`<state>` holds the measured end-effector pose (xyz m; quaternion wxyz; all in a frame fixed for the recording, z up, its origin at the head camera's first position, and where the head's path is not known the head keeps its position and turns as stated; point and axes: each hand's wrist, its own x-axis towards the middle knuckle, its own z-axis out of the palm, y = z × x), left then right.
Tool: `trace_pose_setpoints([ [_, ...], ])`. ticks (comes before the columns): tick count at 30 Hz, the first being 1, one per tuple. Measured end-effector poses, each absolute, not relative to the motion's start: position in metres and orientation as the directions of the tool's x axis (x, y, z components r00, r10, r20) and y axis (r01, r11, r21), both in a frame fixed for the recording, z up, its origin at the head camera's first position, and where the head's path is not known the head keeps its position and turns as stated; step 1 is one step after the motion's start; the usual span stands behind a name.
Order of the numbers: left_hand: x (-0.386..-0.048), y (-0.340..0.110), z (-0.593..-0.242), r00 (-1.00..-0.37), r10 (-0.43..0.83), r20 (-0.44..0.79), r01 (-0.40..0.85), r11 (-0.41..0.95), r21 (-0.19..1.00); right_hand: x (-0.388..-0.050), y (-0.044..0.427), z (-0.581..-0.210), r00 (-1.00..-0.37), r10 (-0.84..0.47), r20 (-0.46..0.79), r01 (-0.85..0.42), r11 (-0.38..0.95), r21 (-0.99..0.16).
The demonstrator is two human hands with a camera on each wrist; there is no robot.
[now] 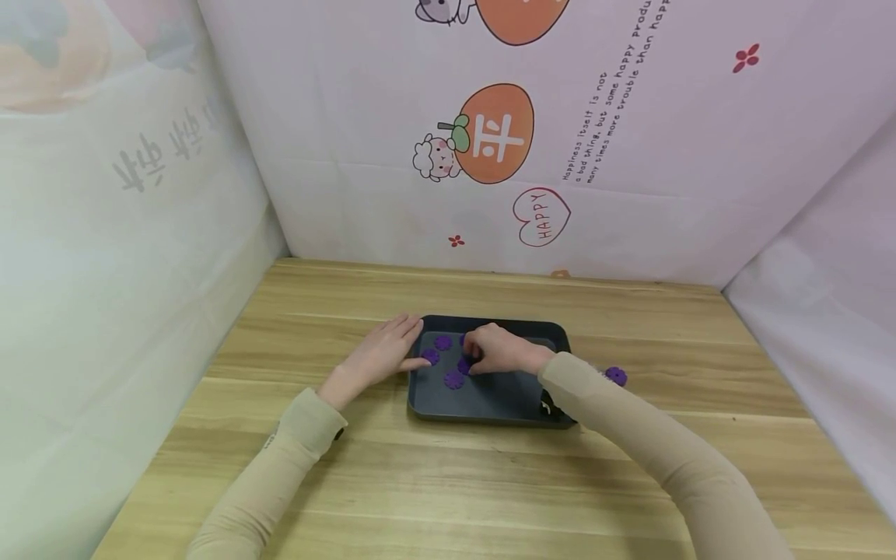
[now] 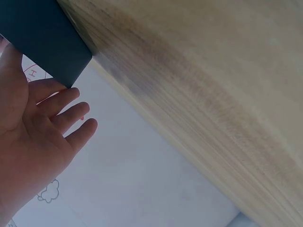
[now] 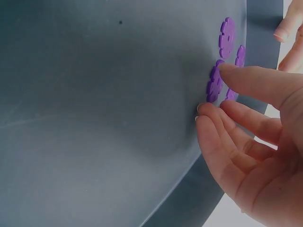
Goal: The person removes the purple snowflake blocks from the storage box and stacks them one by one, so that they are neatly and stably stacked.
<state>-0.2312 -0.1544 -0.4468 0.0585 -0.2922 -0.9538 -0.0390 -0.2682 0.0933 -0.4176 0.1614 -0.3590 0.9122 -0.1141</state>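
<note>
A dark grey rectangular tray (image 1: 490,404) lies on the table with several purple snowflake discs (image 1: 454,379) in its left part. My left hand (image 1: 381,351) holds the tray at its left side, thumb over the rim and fingers outside, near the far corner; in the left wrist view the fingers of that hand (image 2: 42,113) are spread, the index touching the tray corner. Inside the tray, my right hand (image 1: 500,349) pinches one purple snowflake disc (image 3: 215,84) between thumb and fingertips, low over the tray floor. Other discs (image 3: 227,38) lie right beside it.
Another purple disc (image 1: 616,376) lies on the wooden table (image 1: 462,490) right of the tray, partly beside the right sleeve (image 1: 630,420). A printed white cloth (image 1: 364,155) hangs behind the table, with more cloth at both sides.
</note>
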Motion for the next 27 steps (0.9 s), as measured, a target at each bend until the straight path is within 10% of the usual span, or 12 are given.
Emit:
trace_pose_setpoints([
  [27,-0.2291,-0.1529,-0.4431,-0.829,0.548,0.115,0.557,0.828,0.068,-0.2676,0.0879,-0.4246,-0.705,-0.677,-0.211,-0.634,0.735,-0.241],
])
